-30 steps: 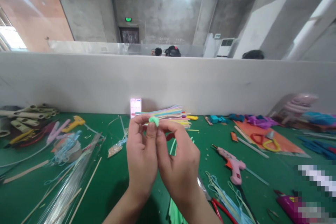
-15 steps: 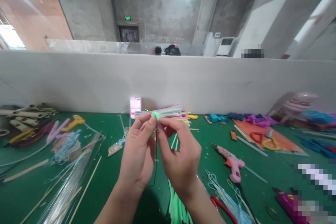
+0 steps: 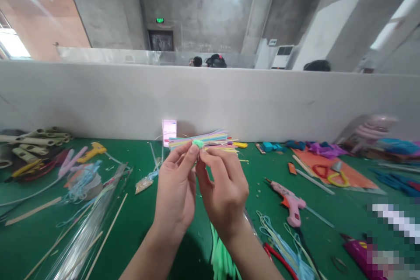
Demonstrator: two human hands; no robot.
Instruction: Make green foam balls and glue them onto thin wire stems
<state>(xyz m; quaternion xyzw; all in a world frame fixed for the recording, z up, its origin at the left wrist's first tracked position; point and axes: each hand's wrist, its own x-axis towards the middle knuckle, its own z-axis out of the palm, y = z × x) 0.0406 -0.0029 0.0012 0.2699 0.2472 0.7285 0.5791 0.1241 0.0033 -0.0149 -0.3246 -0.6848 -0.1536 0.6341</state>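
A small bright green fuzzy piece point(image 3: 197, 143) is pinched between the fingertips of my left hand point(image 3: 177, 183). My right hand point(image 3: 225, 188) presses its thumb and forefinger together at the right edge of the same piece, its other fingers curled. Both hands are raised over the green table, fingertips nearly touching. Behind them lies a bundle of pastel sticks point(image 3: 216, 136), partly hidden by the fingers. Green strips point(image 3: 223, 258) lie on the table below my right wrist.
A lit phone point(image 3: 169, 131) leans at the white partition point(image 3: 98, 100). On the right are a pink glue gun point(image 3: 292, 203), cords point(image 3: 285, 245) and scissors point(image 3: 337, 179). Clear wrapped rods point(image 3: 88, 232), a yellow glue gun point(image 3: 92, 153) and bamboo tubes point(image 3: 36, 140) are on the left.
The green piece has shifted slightly right in my fingertips. My right hand has turned and its fingers have drawn in closer. The thin dark line hanging below the piece no longer shows.
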